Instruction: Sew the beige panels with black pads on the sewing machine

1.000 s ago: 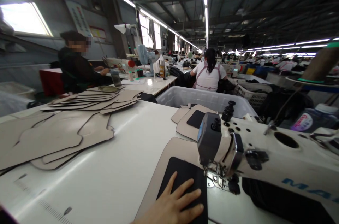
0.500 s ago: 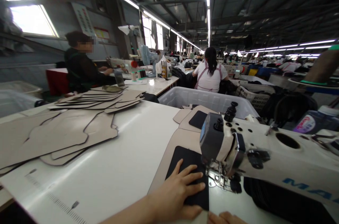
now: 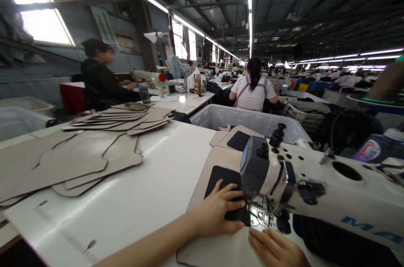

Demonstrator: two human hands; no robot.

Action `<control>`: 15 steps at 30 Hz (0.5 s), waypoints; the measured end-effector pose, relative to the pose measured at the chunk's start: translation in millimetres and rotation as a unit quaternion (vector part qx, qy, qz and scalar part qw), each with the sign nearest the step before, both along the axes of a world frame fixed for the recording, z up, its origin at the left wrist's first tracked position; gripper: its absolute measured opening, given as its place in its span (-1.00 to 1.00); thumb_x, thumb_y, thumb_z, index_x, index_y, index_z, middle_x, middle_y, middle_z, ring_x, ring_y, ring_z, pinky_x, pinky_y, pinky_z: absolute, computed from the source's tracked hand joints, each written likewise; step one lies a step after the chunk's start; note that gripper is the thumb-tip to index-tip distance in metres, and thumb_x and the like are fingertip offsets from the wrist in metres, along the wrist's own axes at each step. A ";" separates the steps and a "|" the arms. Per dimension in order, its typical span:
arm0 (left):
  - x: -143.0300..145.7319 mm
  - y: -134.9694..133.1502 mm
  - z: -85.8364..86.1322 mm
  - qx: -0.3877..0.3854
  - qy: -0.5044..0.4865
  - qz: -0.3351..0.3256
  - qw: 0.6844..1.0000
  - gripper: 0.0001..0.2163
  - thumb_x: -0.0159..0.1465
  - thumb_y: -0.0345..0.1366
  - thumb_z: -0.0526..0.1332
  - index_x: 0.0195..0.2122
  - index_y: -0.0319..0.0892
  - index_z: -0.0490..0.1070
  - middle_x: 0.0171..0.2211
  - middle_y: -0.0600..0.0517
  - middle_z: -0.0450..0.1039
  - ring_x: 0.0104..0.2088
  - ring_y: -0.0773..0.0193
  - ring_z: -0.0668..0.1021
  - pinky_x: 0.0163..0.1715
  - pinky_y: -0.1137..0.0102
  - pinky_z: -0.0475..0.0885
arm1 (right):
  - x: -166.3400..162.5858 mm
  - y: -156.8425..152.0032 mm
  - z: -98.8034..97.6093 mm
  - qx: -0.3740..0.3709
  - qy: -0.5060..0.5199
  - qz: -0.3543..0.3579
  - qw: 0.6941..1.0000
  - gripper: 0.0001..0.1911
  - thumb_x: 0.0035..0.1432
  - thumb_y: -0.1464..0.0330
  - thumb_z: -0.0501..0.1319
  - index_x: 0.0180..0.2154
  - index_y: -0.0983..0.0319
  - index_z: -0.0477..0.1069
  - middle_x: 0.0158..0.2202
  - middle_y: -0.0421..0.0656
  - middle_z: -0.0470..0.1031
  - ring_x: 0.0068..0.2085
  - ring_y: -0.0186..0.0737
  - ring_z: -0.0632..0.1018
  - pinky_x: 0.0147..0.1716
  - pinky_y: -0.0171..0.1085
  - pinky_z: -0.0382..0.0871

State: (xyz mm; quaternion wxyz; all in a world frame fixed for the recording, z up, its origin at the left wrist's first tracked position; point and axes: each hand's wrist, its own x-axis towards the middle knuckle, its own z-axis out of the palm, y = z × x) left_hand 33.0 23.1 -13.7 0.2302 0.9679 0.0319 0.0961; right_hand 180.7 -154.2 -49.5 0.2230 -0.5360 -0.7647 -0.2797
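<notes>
A beige fabric panel with a black patch lies beside the needle of a white sewing machine. My left hand rests flat on the black patch with its fingers spread, just left of the presser foot. Lower down, my right hand lies on the near part of the panel, in front of the machine's needle plate, its fingers stretched out close together. Part of that hand is cut off by the bottom edge of the view.
Stacked beige panels cover the left of the white table. A translucent bin stands behind the table, with panel ends at its near edge. Black material sits under the machine arm. Two co-workers sit beyond.
The panel with the black patch has shifted away from me past the needle, and my left hand has moved forward with it. My right hand has come further up into view.
</notes>
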 end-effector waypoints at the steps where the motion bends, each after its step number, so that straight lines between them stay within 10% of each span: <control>1: 2.0 1.9 -1.3 0.000 -0.002 0.000 1.000 -0.56 0.20 -0.11 0.23 0.10 -0.02 0.30 0.15 -0.01 0.25 0.20 -0.01 0.18 0.19 -0.04 -0.21 | 2.2 0.9 3.0 -0.005 -0.008 0.000 1.000 -0.53 0.32 0.49 -0.23 -0.20 0.23 0.46 -0.22 -0.25 0.53 -0.32 -0.32 0.54 -0.31 -0.37 0.43; 12: 19.4 17.0 -4.9 -0.067 -0.040 0.012 0.997 -0.67 0.13 -0.23 0.31 -0.05 -0.03 0.44 0.11 -0.01 0.29 0.14 0.03 0.27 0.20 0.04 -0.23 | 25.8 0.1 -13.3 -0.070 -0.176 -0.032 0.981 -0.52 0.31 0.37 -0.25 -0.01 0.26 0.38 0.05 -0.21 0.32 -0.13 -0.24 0.52 -0.24 -0.31 0.47; 15: 20.0 25.9 -1.7 -0.191 -0.069 0.043 0.978 -0.80 0.25 -0.18 0.18 -0.23 -0.14 0.52 -0.06 -0.01 0.45 -0.03 0.15 0.44 0.15 0.21 0.10 | 26.6 1.5 -10.4 -0.049 -0.199 -0.022 0.979 -0.52 0.28 0.42 -0.23 -0.09 0.26 0.44 0.00 -0.21 0.37 -0.15 -0.24 0.53 -0.26 -0.33 0.47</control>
